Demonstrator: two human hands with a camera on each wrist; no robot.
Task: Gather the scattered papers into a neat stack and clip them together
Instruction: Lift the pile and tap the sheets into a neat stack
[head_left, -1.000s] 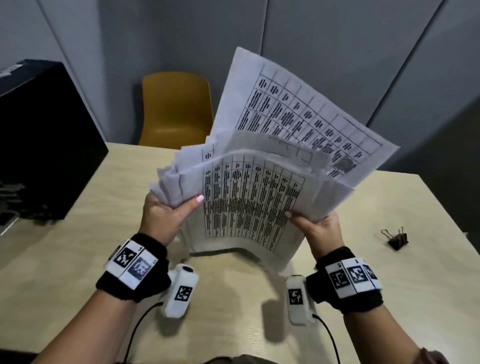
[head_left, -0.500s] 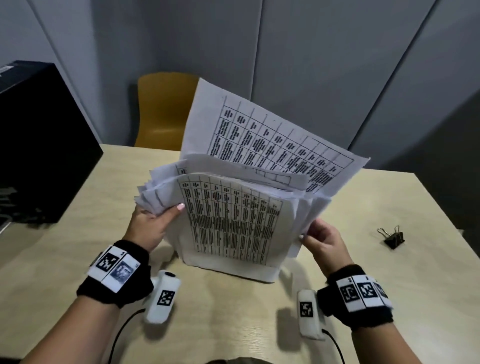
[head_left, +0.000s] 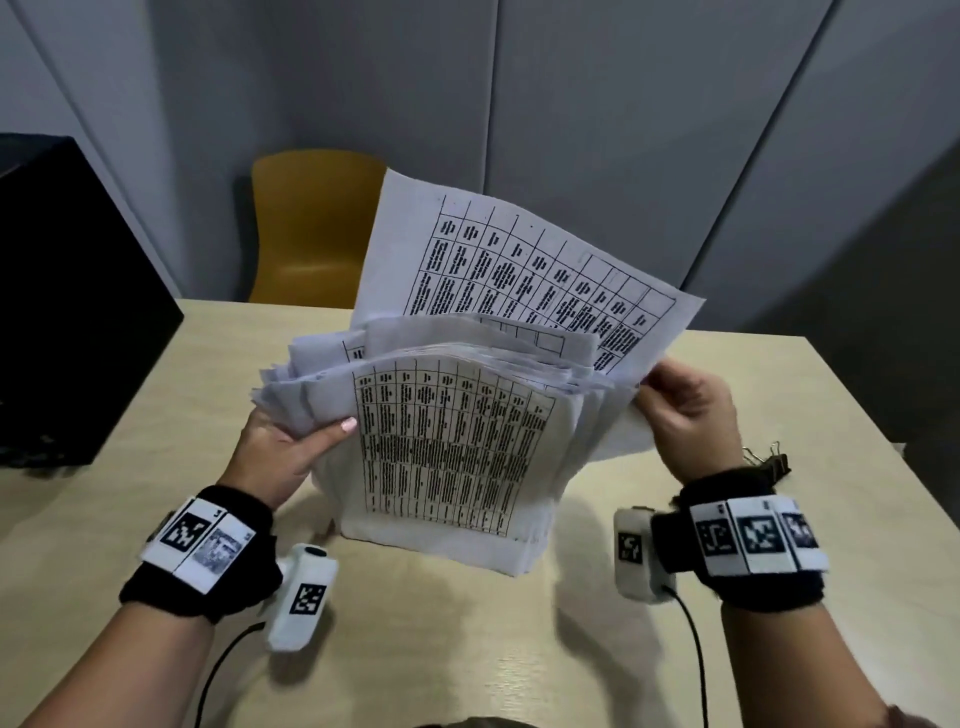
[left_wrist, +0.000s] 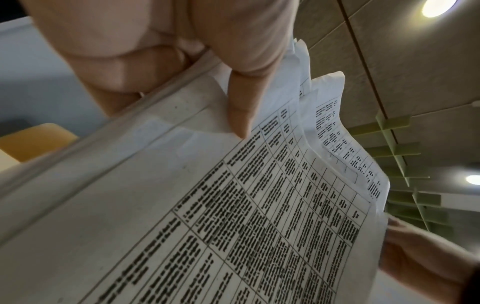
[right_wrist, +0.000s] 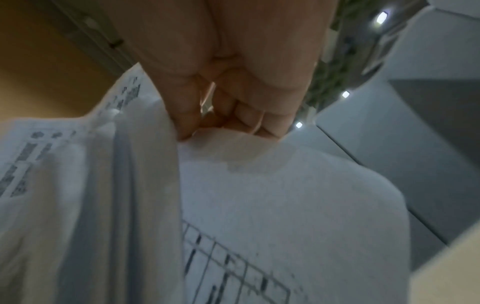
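An uneven bundle of printed papers (head_left: 457, 447) stands on its lower edge on the wooden table (head_left: 467, 649), sheets fanned out at the top. One sheet (head_left: 519, 270) sticks up higher at the back. My left hand (head_left: 291, 447) grips the bundle's left edge, thumb across the front page (left_wrist: 241, 115). My right hand (head_left: 685, 410) pinches the right edge of the back sheet (right_wrist: 259, 185) between thumb and fingers. A black binder clip (head_left: 769, 465) lies on the table just behind my right wrist, partly hidden.
A yellow chair (head_left: 317, 228) stands behind the table's far edge. A black box-like object (head_left: 67, 312) occupies the table's left side. Grey wall panels close off the back. The table's right edge runs near the clip.
The bundle has come down so its lower edge rests on the table. My right hand let go of the bundle's lower right edge and moved up to pinch the back sheet.
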